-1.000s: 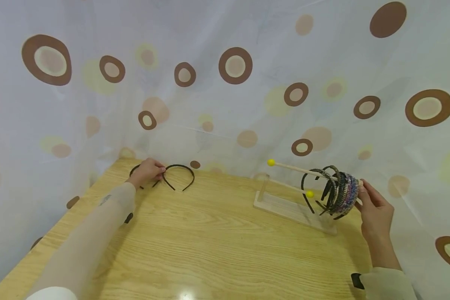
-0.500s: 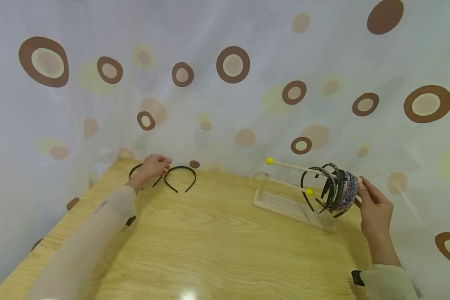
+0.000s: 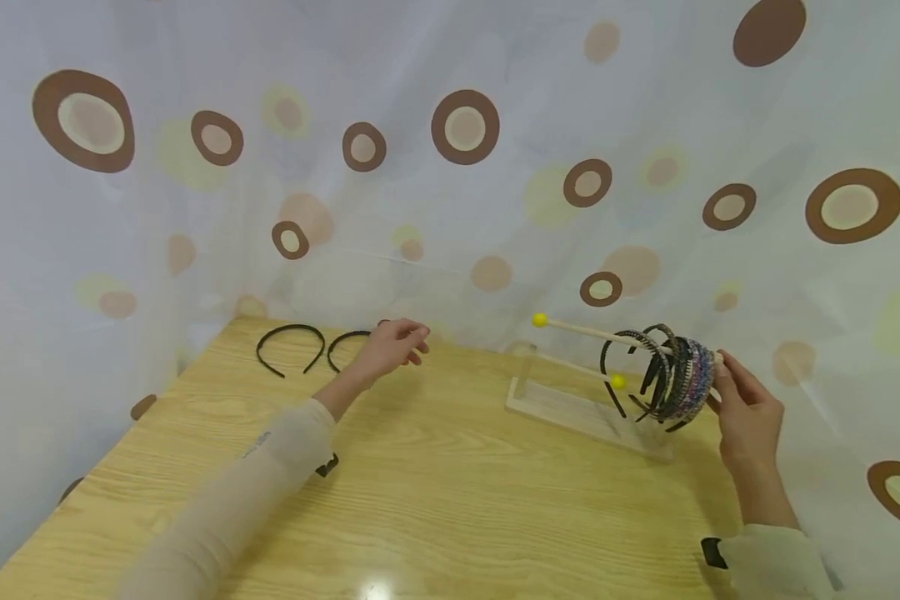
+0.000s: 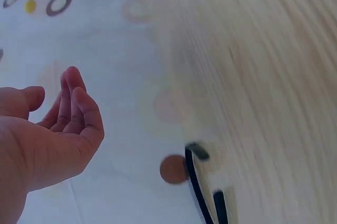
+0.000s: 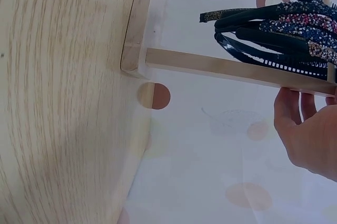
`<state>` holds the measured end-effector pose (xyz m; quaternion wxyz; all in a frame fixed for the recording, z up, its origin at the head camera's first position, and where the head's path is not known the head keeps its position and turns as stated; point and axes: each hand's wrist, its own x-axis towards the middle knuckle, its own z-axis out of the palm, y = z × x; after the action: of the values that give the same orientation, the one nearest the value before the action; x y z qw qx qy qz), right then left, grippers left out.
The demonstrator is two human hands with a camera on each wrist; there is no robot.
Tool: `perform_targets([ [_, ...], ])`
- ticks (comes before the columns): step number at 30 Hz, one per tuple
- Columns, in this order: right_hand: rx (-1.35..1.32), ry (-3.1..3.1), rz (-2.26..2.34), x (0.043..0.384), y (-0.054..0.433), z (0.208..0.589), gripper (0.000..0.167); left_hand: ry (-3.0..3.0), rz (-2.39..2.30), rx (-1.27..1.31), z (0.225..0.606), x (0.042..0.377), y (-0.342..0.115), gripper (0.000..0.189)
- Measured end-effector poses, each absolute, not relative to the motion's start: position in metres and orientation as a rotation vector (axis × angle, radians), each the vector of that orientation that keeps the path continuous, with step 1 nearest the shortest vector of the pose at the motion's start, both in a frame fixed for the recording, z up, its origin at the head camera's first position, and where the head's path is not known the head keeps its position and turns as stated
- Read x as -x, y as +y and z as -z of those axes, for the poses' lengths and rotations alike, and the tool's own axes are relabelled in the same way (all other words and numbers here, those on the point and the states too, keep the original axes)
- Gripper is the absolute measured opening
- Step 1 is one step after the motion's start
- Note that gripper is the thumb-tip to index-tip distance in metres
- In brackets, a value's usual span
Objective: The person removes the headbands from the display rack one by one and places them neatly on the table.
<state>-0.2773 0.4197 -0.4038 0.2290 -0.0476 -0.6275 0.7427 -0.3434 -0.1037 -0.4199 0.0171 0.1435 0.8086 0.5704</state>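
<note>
My left hand (image 3: 390, 346) is in the air over the back of the table, fingers loosely bent and holding nothing. Two thin black headbands lie near the back edge: one headband (image 3: 291, 327) at the left, fully seen, and another headband (image 3: 347, 336) partly hidden by the left hand and wrist. In the left wrist view, part of a black headband (image 4: 194, 182) shows below the hand. On the right, my right hand (image 3: 753, 421) grips the upright (image 5: 210, 65) of a wooden headband stand (image 3: 562, 408). Several dark and glittery headbands (image 3: 693, 383) hang on its rods.
Yellow balls (image 3: 540, 320) cap the stand's two rods, which point left. A white curtain (image 3: 420, 200) with brown rings and dots hangs behind the table. The wooden table (image 3: 450, 492) extends toward the front.
My left hand has let go of the right-hand black headband and moved right, leaving both headbands on the table. The right hand stays on the stand.
</note>
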Motion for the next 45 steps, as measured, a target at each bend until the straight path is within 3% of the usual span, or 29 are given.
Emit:
perform_targets([
  [10, 0.128, -1.746, -2.009, 0.276, 0.422, 0.406, 0.048, 2.422, -1.764, -0.758, 0.42, 0.333, 0.019, 0.035],
  [16, 0.111, -1.724, -2.029, 0.28, 0.416, 0.412, 0.046, 2.339, -1.827, -0.818, 0.42, 0.32, 0.076, 0.03],
  [29, 0.147, -1.796, -1.986, 0.283, 0.4, 0.413, 0.048, 2.29, -1.863, -0.823, 0.438, 0.301, 0.136, 0.039],
  [45, 0.147, -1.741, -1.977, 0.278, 0.419, 0.403, 0.045, 2.166, -1.963, -0.822, 0.414, 0.279, 0.211, 0.056],
])
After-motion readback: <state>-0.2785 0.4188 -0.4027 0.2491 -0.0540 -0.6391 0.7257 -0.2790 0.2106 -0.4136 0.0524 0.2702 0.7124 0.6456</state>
